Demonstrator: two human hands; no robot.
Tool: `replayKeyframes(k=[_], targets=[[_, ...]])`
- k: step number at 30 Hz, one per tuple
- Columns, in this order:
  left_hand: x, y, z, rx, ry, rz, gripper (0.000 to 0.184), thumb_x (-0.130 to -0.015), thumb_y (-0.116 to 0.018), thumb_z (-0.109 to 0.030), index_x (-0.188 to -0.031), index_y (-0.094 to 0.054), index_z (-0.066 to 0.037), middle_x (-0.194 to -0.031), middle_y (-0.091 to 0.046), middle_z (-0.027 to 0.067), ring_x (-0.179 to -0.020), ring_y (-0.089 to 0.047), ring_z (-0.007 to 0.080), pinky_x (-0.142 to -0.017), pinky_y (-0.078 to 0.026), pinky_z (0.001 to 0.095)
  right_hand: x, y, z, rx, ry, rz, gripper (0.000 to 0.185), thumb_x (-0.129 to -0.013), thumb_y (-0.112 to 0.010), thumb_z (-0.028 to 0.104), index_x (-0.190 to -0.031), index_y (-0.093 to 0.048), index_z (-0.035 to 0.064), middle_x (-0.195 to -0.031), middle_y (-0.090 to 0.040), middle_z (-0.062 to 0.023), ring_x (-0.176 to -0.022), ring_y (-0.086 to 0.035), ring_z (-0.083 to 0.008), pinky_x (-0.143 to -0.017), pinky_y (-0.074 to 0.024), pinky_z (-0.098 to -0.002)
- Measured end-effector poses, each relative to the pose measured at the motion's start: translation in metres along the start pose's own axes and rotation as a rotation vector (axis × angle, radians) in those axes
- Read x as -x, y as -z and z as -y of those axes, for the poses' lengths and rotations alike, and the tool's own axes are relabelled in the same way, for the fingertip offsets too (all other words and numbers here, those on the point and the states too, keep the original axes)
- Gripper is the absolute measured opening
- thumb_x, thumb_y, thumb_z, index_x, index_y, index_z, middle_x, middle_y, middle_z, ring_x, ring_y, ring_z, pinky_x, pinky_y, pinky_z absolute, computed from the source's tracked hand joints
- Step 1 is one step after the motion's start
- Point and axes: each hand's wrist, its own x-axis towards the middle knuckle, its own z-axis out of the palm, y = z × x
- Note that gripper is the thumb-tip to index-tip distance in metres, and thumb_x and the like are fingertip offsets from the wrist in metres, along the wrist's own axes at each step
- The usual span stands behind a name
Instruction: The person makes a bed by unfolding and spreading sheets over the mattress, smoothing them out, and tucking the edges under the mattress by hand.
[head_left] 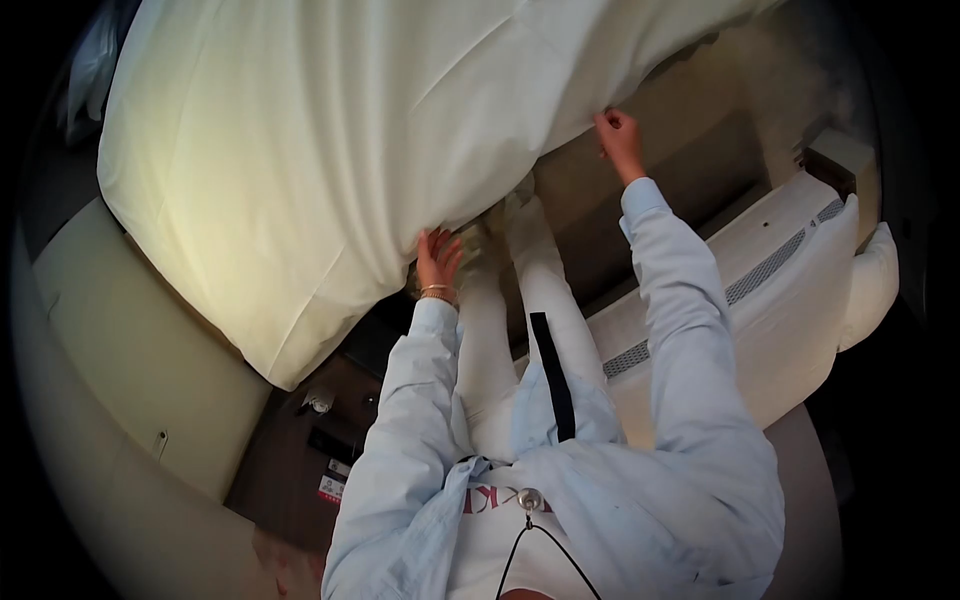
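A large white sheet (330, 130) covers the bed and hangs in folds along its near edge. My left hand (437, 262), with a bracelet at the wrist, is at the sheet's lower edge, its fingers apart and nothing visible in them. Farther up and to the right, my right hand (619, 138) is closed at the edge of the sheet, with thumb and fingers pressed together on the fabric's border.
A second bed (790, 290) with white bedding and a grey patterned strip is at the right. A dark nightstand (285, 470) with small items stands at lower left, beside a pale padded headboard (150, 350). My legs stand between the beds.
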Motion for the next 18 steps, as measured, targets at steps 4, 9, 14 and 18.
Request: replayKeyframes(k=[4,9,14,18], targets=[[-0.004,-0.021,-0.011,-0.144,0.134,0.12,0.068,-0.077,-0.037,-0.062,-0.117,-0.045,-0.008,-0.107,-0.053,0.0068,-0.091,-0.053,0.0205,-0.075,-0.041,0.0308,0.01,0.021,-0.001,0.199,0.187,-0.043,0.024,-0.069,-0.058,0.019,-0.056,-0.047,0.0019,-0.047,-0.045,-0.0022,-0.037,-0.043,-0.0097,-0.032,-0.0398,-0.0264],[-0.011,-0.039,-0.03,-0.288,0.159,0.163,0.067,-0.076,-0.036,-0.064,-0.11,-0.051,-0.008,-0.098,-0.057,0.0052,-0.082,-0.055,0.0175,-0.07,-0.041,0.0281,0.037,0.059,0.023,0.138,0.274,-0.072,0.025,-0.069,-0.056,0.015,-0.051,-0.042,0.0033,-0.044,-0.039,0.0016,-0.037,-0.036,-0.0048,-0.03,-0.0377,-0.0238],[-0.016,-0.04,-0.014,-0.321,-0.025,0.122,0.047,-0.079,-0.047,-0.05,-0.079,-0.057,-0.004,-0.072,-0.059,0.0048,-0.065,-0.056,0.0141,-0.057,-0.042,0.0251,0.07,0.074,0.062,0.049,0.358,-0.116,0.024,-0.071,-0.053,0.011,-0.051,-0.04,0.0045,-0.045,-0.035,0.004,-0.039,-0.033,-0.002,-0.031,-0.0357,-0.0212],[0.009,-0.044,0.023,-0.26,-0.241,0.203,0.043,-0.081,-0.05,-0.042,-0.062,-0.052,-0.004,-0.049,-0.049,0.0028,-0.043,-0.047,0.0107,-0.043,-0.039,0.0218,0.082,0.098,0.06,0.02,0.357,-0.211,0.024,-0.071,-0.052,0.011,-0.052,-0.039,0.0048,-0.045,-0.035,0.0041,-0.039,-0.034,-0.0025,-0.032,-0.0365,-0.0208]])
